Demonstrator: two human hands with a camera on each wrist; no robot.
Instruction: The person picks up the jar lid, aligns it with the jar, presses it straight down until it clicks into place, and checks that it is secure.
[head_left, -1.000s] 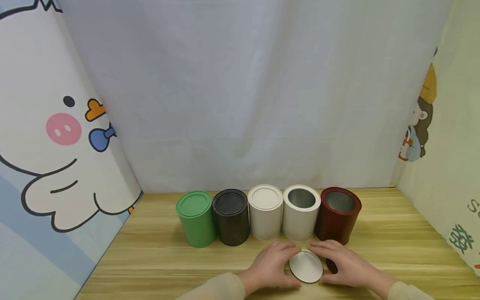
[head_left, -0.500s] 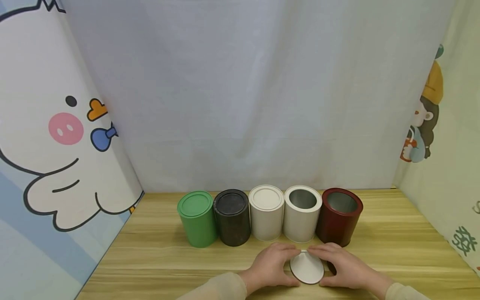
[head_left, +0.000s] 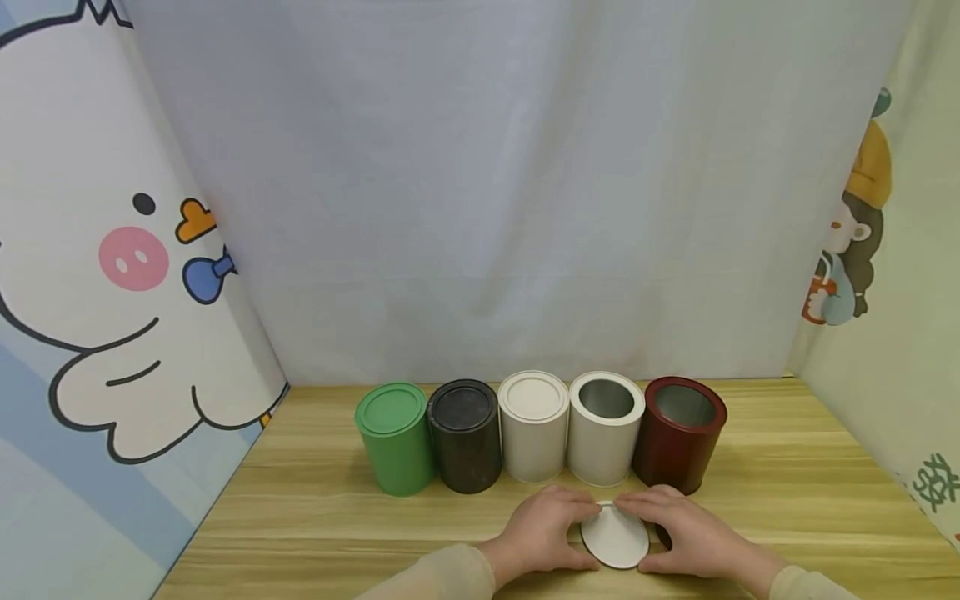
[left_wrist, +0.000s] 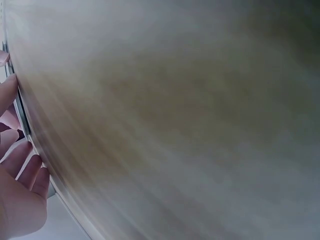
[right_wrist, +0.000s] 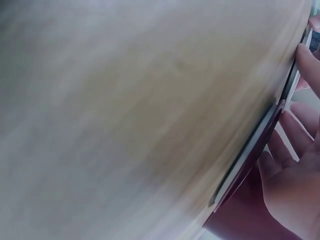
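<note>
your left hand (head_left: 542, 532) and right hand (head_left: 693, 533) rest low on the wooden bench (head_left: 315, 508), one on each side of a white round lid (head_left: 615, 537). the lid lies near the front edge of the bench, just in front of the open white tin (head_left: 604, 428) and the dark red tin (head_left: 678, 433). your fingers (head_left: 573, 497) on both sides are curled round the lid's rim, with the fingertips almost meeting at its far edge; both hands grip it. the lid looks slightly tilted, but whether its near edge is touching the bench cannot be told. a dark red disc (head_left: 663, 535) shows partly under your right hand, just beside the white lid.

five tins stand in a row behind your hands, touching or nearly so: green tin (head_left: 393, 438), black tin (head_left: 465, 435), closed white tin (head_left: 533, 426), then the open white tin and the dark red tin. the first three carry lids; the last two are open, showing metal insides.

the wrist views are blurred by the close bench surface. the left wrist view shows fingers (left_wrist: 20, 165) against a thin rim edge; the right wrist view shows fingers (right_wrist: 295, 135) beside a thin edge.
</note>
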